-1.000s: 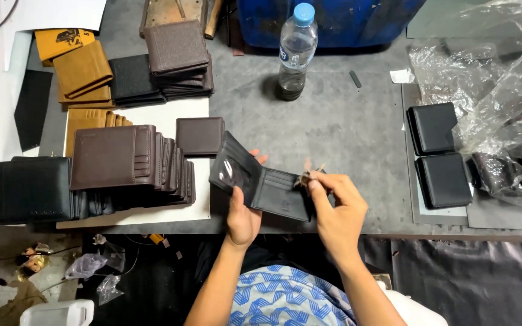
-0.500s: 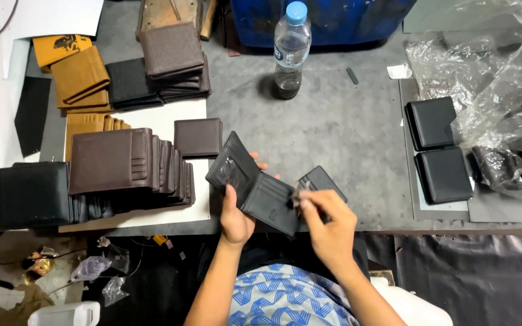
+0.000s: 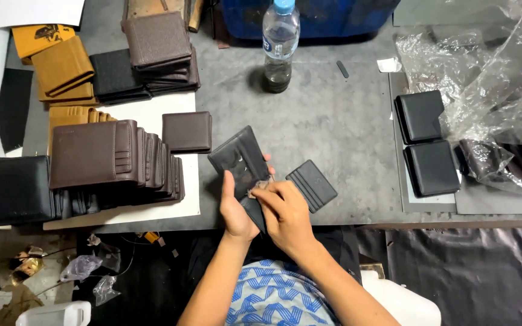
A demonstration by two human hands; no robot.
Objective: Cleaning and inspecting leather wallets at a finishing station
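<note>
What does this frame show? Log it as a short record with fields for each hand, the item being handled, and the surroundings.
left hand: grips the open black wallet from beneath, thumb on its inner face
right hand: fingertips pressed on the wallet's inner side
flap: the wallet's card-slot panel lies spread to the right
left of hands: fanned row of brown wallets on a white sheet
right side: two closed black wallets, clear plastic bags
back: water bottle, upright

Clear plastic water bottle with blue cap [image 3: 280, 45] upright on grey table [image 3: 345, 127], row of brown leather wallets [image 3: 113, 160] on white board [image 3: 140, 208], two black square wallets [image 3: 427, 142] at right, crumpled clear plastic wrap [image 3: 490, 66], tan wallets [image 3: 61, 69] at far left.
</note>
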